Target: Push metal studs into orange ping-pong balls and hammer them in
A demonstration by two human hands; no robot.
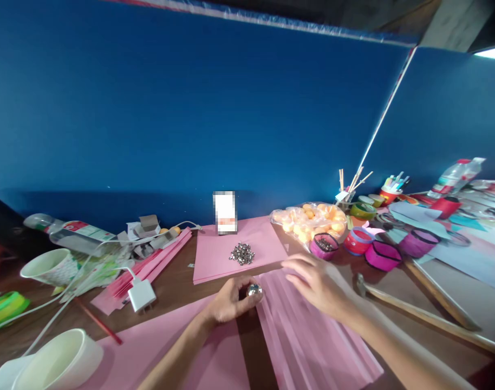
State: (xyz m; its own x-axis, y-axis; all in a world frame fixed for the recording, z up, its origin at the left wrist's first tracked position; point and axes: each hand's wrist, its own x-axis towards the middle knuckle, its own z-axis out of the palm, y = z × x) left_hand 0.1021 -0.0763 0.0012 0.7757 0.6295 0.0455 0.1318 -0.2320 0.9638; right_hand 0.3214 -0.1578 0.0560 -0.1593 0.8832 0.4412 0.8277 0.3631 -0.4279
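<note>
Left hand (pixel 230 304): closed, thumb and fingertips pinching a small round silver piece (pixel 254 291), held just above the table at the near-left edge of the pleated pink paper (pixel 312 341). Right hand (pixel 318 284): open, fingers spread and lying flat on the upper end of the same pleated paper; the hand is slightly blurred, so firm contact is probable but not confirmed.

Assessment of the work in hand: the pleats look loose and likely to spring apart. The flat hand should bear evenly across the folds, and the silver piece should be gripped by its sides so it does not roll off the fingertips.

Near left: a flat pink sheet (pixel 178 352) under the left forearm, a white paper cup (pixel 64 360), a white charger (pixel 142 295) with its cable. Right of the hands: a wooden-handled hammer (pixel 414 314) lying on the brown table (pixel 178 287).

Middle ground: a stack of pink sheets (pixel 215 260) carrying a small heap of silver pieces (pixel 242 253), well within reach of the left hand. Beyond it: a bag of orange balls (pixel 310 219) and several small pink and red pots (pixel 383 254). Rear: blue wall (pixel 190 108).
</note>
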